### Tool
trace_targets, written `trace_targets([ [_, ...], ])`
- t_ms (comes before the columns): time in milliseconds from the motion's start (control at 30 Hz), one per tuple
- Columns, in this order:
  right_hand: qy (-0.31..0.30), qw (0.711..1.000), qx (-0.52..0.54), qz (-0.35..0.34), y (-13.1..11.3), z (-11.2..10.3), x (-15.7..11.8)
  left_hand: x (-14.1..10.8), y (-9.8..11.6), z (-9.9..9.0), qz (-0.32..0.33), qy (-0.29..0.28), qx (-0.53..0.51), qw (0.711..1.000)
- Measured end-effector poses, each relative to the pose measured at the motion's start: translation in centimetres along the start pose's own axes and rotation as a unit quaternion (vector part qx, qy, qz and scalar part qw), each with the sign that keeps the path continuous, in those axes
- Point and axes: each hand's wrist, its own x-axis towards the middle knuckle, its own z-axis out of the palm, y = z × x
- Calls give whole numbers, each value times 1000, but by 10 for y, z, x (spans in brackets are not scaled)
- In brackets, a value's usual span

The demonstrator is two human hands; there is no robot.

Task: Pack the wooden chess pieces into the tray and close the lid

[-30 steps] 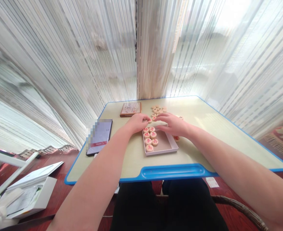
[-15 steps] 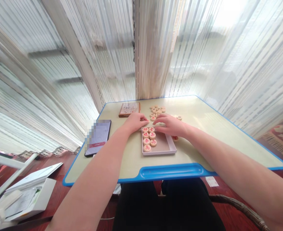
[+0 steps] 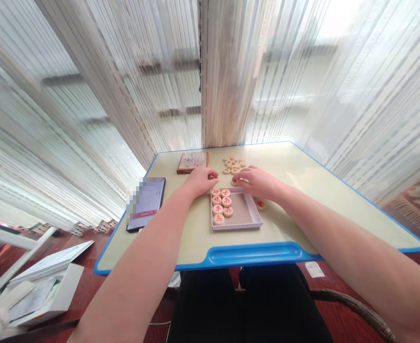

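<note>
from my post i see bright daylight through sheer white striped curtains point(image 3: 152, 57), a cream tabletop with blue plastic edging point(image 3: 327, 190), and a dark red wooden floor point(image 3: 98, 281) below.

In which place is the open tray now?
In the head view, the tray lies mid-table between the left forearm and the right forearm, just beyond the blue groove.

The left hand point(image 3: 199, 181) partly hides the piece at its fingers point(image 3: 213, 175), whose character cannot be read, and the right hand point(image 3: 254, 182) partly covers another point(image 3: 234, 182). Marks on the far pile of pieces point(image 3: 234, 165) are too small to read. Pixelation hides the tablet's point(image 3: 146, 204) left edge.
</note>
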Motion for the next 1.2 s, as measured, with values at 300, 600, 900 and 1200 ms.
trace_targets([
  [300,-6,998,-19,54,-1,-4,0,0,0,-1,17,-16,10,1000],
  [600,-39,994,-57,83,0,-3,2,0,0,-1,25,-10,25,999],
  [900,-56,988,15,146,-4,-4,3,-1,2,-2,23,-8,29,999],
  [1200,22,981,134,139,-9,-11,-4,0,-1,0,31,-5,28,999],
])
